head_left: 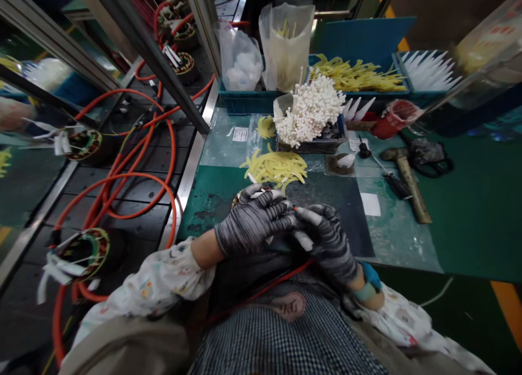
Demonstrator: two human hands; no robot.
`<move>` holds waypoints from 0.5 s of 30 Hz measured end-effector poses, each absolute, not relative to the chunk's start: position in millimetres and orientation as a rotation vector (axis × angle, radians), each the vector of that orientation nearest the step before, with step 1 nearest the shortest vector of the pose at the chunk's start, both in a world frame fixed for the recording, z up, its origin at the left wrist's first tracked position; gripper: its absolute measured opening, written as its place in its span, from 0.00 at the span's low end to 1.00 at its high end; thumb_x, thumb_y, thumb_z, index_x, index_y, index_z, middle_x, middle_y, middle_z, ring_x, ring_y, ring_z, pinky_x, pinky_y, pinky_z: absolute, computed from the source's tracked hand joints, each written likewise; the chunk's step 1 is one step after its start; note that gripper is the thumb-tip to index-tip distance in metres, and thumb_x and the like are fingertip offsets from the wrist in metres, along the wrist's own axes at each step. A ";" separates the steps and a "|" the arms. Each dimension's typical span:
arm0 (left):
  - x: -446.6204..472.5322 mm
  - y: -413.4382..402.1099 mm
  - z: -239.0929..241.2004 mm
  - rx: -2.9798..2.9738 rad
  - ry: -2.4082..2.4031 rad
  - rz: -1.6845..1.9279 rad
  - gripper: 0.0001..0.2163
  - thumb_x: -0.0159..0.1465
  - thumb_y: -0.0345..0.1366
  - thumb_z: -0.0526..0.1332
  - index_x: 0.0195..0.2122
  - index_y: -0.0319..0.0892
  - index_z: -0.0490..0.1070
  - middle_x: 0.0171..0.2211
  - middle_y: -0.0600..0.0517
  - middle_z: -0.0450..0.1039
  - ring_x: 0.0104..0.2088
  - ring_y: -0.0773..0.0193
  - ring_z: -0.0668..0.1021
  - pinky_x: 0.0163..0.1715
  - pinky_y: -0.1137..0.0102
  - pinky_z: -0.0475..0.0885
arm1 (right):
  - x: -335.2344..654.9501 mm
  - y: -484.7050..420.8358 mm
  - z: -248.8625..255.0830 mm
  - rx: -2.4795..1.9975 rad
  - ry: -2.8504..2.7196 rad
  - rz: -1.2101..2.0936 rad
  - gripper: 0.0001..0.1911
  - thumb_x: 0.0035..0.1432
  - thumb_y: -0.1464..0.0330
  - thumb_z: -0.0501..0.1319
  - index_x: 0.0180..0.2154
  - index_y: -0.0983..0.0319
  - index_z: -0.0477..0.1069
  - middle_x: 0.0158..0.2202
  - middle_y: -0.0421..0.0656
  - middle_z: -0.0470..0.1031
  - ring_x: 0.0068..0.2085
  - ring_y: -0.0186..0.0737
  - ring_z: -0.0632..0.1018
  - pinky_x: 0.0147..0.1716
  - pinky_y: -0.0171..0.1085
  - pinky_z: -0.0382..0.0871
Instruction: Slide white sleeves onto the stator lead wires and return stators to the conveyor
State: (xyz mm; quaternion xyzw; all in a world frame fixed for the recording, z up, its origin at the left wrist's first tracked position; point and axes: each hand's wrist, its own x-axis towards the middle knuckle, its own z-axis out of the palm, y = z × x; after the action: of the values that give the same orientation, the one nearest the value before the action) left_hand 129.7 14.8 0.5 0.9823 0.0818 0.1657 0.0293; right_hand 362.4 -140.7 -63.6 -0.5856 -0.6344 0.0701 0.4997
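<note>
we look through one camera worn on the head, facing forward and steeply down. our left hand [256, 220] and right hand [332, 241] are close, mid-view; our apron [281, 339] fills the bottom edge. the table [468, 217] stretches beyond, the blue box [253, 103] farther off.

hands [256, 222] [332, 244]: gloved, grey-black striped | strips [281, 167]: yellow | hoses [57, 320]: orange | apron [285, 342]: black-white checked

Green flat-topped workbench [473, 222], clear plastic sheeting [408, 241] over part. On top: dark rectangular mat [355, 214], curved yellow strips [277, 167] heaped loose, wooden-handled hammer [410, 182].
</note>
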 end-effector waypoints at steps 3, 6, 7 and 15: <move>134.9 3.8 5.1 3.082 0.276 0.724 0.16 0.78 0.40 0.65 0.65 0.54 0.84 0.61 0.54 0.90 0.67 0.51 0.82 0.81 0.50 0.60 | 368.7 -149.0 -73.9 -1.488 -1.306 0.349 0.40 0.73 0.64 0.78 0.80 0.43 0.72 0.66 0.47 0.87 0.64 0.58 0.89 0.67 0.62 0.88; 142.0 3.5 9.0 3.034 0.425 0.813 0.13 0.81 0.41 0.64 0.62 0.51 0.84 0.59 0.54 0.91 0.64 0.52 0.84 0.80 0.52 0.62 | 373.2 -151.7 -86.2 -1.573 -1.258 0.631 0.53 0.68 0.56 0.83 0.86 0.48 0.65 0.75 0.53 0.83 0.70 0.62 0.88 0.74 0.67 0.84; 143.5 3.4 8.1 3.024 0.466 0.822 0.13 0.82 0.43 0.64 0.62 0.51 0.84 0.58 0.53 0.91 0.63 0.51 0.84 0.79 0.51 0.64 | 374.1 -150.7 -89.5 -1.585 -1.268 0.730 0.53 0.68 0.55 0.82 0.85 0.49 0.65 0.77 0.54 0.82 0.72 0.63 0.87 0.76 0.68 0.82; 138.5 -28.9 -24.6 3.137 0.564 0.634 0.16 0.80 0.40 0.69 0.66 0.48 0.84 0.58 0.48 0.91 0.69 0.49 0.84 0.73 0.55 0.73 | 379.4 -131.9 -88.6 -1.418 -1.383 1.060 0.30 0.75 0.54 0.77 0.74 0.46 0.82 0.70 0.45 0.89 0.70 0.59 0.89 0.77 0.64 0.83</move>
State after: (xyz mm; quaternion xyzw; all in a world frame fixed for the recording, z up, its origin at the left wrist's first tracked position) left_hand 138.5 -28.9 -24.6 0.9639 0.1732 0.1947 -0.0539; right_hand 379.4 -131.9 -88.6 -0.5692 -0.5550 0.4252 0.4327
